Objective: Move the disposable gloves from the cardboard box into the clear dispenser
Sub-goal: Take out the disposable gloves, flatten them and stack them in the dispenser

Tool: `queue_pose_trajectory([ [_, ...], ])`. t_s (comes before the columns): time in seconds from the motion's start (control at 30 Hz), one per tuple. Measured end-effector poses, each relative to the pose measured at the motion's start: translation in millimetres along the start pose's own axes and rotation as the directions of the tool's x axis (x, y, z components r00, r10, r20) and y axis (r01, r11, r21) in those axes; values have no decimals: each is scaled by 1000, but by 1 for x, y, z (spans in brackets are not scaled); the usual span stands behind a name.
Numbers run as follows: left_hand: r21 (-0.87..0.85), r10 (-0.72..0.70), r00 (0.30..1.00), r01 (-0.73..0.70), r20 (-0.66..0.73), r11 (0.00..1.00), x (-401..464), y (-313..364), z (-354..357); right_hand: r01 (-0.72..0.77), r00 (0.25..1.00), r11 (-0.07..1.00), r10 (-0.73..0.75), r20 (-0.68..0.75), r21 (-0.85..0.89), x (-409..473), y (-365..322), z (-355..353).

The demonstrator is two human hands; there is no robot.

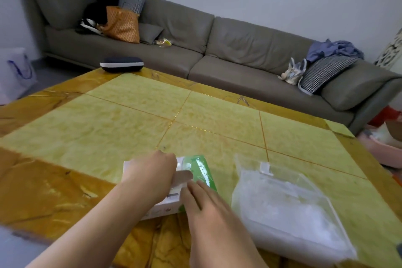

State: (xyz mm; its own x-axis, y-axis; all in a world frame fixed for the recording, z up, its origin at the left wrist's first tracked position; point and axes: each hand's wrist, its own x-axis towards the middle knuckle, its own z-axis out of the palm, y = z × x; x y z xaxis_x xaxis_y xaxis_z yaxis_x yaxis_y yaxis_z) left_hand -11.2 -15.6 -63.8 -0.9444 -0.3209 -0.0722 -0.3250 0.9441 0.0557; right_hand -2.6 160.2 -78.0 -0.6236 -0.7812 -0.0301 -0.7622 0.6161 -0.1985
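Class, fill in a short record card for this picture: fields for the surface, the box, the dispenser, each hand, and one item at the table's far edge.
surface: yellow marbled table
box: white and green cardboard box, lying flat near the front edge
dispenser: clear dispenser, right of the box, whitish contents inside
left hand: on top of the box, fingers curled over it
right hand: fingers straight, at the box's near end
far edge: dark case

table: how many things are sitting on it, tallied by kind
cardboard box (green and white, both hands on it): 1
clear dispenser: 1
dark zip case at the far corner: 1
total: 3
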Motion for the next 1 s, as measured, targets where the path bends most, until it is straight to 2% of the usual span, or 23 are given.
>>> queue_pose_trajectory([
  [0.2, -175, 44, 997, -54, -62, 983, -10, -3, -14, -15, 1000, 1000, 16, -17, 17, -3, 3, 3],
  [0.3, -392, 12, 981, -90, -195, 916, -15, -15, -23, -19, 999, 1000, 18, -30, -17, -3, 3, 1],
  [0.37, -540, -29, 964, -122, -263, 832, -17, -20, -29, -8, 1000, 1000, 8, 12, 7, -4, 2, -1],
  [0.57, -845, -104, 948, -214, -301, 490, -24, -19, -43, -9, 1000, 999, 9, 23, 31, -5, -1, -10],
  [0.67, -963, -169, 951, -238, -258, 129, -27, -20, -50, -24, 1000, 998, 24, 2, 59, -5, -1, -10],
  [0.73, -975, -168, 968, -202, -184, -96, -27, -20, -52, -83, 995, 982, 91, -38, 168, -7, -2, -17],
  [0.77, -971, -152, 979, -165, -139, -175, -26, -20, -53, -125, 987, 962, 146, -74, 242, -9, -2, -21],
  [0.83, -963, -94, 993, -97, -76, -251, -25, -18, -50, -149, 955, 862, 253, -156, 484, -14, 3, -33],
  [0.9, -967, -49, 997, -64, -54, -247, -26, -11, -47, -19, 929, 626, 299, -217, 780, -19, 9, -46],
  [0.97, -980, -40, 999, -37, -30, -197, -29, -2, -45, 117, 924, 351, 305, -231, 929, -22, 15, -62],
  [1.0, -985, -32, 999, -8, -2, -171, -31, 3, -44, 152, 913, 246, 335, -231, 957, -21, 17, -67],
])
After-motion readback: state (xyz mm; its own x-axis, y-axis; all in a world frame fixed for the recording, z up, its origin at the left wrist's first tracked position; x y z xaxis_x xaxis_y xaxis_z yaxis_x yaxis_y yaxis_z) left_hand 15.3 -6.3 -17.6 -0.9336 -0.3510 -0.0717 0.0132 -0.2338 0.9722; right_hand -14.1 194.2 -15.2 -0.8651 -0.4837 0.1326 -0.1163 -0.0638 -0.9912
